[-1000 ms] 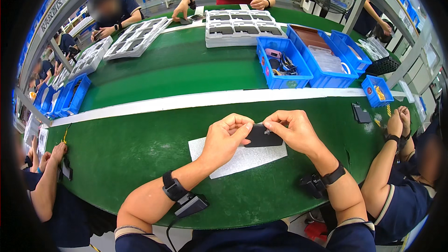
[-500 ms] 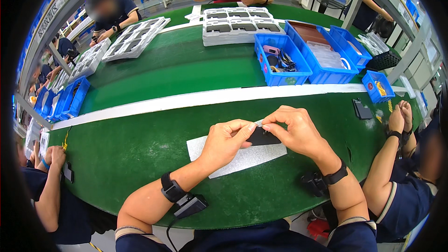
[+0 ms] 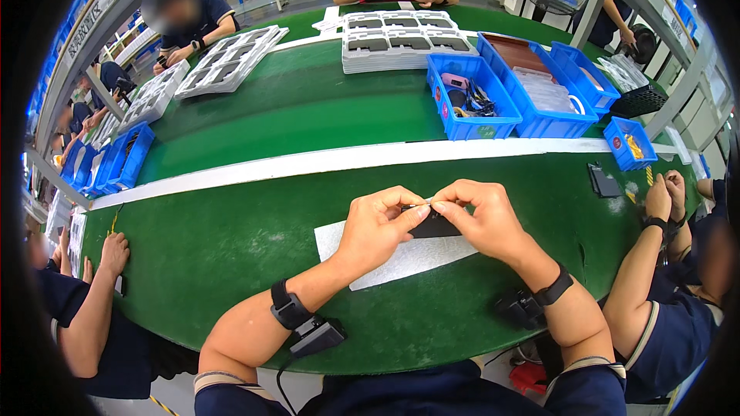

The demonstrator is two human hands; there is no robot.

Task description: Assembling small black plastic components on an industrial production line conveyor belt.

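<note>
My left hand (image 3: 375,229) and my right hand (image 3: 479,217) meet over the green table (image 3: 231,239), both gripping a small flat black part (image 3: 433,226). Thumbs and forefingers pinch a thin pale strip at its top edge. Most of the part is hidden by my fingers. Under my hands lies a white foam sheet (image 3: 401,258). Each wrist wears a black band, and a small black device with a cable hangs under the left forearm.
Blue bins (image 3: 472,97) with parts stand beyond the white stripe, grey moulded trays (image 3: 397,38) behind them. A small blue bin (image 3: 630,142) and a black part (image 3: 602,181) lie at right. Other people sit at left, right and across.
My hands stay closed on the black part, with only small finger shifts along its top edge. The view has tilted slightly.
</note>
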